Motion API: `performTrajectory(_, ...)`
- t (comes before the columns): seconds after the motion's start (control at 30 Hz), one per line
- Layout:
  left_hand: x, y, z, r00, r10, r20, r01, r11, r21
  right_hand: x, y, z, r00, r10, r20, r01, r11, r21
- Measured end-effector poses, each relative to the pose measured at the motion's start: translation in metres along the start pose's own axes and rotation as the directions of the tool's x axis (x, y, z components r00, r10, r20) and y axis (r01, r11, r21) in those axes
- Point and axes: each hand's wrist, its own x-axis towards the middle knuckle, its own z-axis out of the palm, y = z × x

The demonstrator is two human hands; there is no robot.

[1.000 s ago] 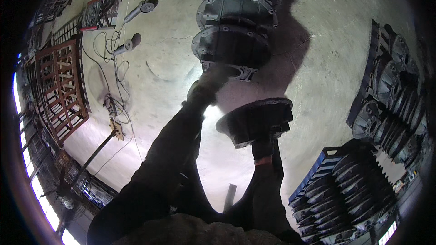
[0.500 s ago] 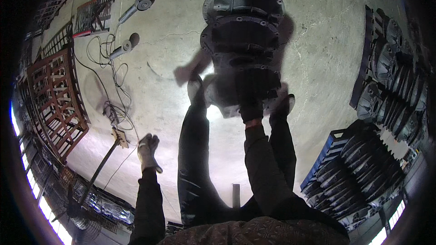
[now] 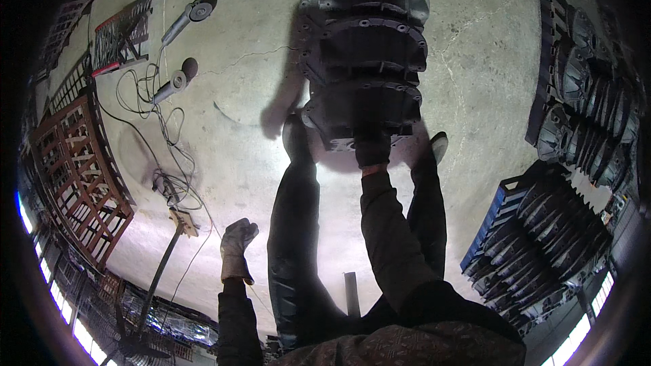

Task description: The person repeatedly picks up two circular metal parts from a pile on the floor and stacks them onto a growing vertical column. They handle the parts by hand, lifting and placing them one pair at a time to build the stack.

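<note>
A row of dark round cast-metal housings [image 3: 366, 41] lies on the concrete floor ahead of my feet. My right hand [image 3: 371, 150], in a dark glove, grips the near edge of the closest housing [image 3: 359, 110], which rests at the end of the row between my shoes. My left hand [image 3: 237, 247], in a light work glove, hangs free out to the left. It holds nothing and its fingers are loosely curled. My dark trouser legs stand below the housing.
Two angle grinders [image 3: 191, 13] [image 3: 173, 83] with tangled cables [image 3: 163, 163] lie at the left. Red metal grates [image 3: 74, 163] line the left edge. Blue crates [image 3: 505, 213] and racks of dark castings [image 3: 590, 108] stand at the right.
The round housing I carried at waist height has gone down onto the near end of the row. My left hand has let go and swung out to the left.
</note>
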Motion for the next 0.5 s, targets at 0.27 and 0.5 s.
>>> performTrajectory(0.27, -0.004, 0.017, 0.004, 0.954, -0.298, -0.020, 0.272, 0.893, -0.358, 0.002, 0.033, 0.009, 0.988, -0.142, 0.055, 0.146, 0.986, -0.081)
performTrajectory(0.5, -0.048, 0.068, 0.017, 0.995, 0.085, -0.058, -0.096, 0.973, -0.210, -0.059, 0.061, -0.032, 0.897, -0.324, 0.300, 0.441, 0.654, -0.614)
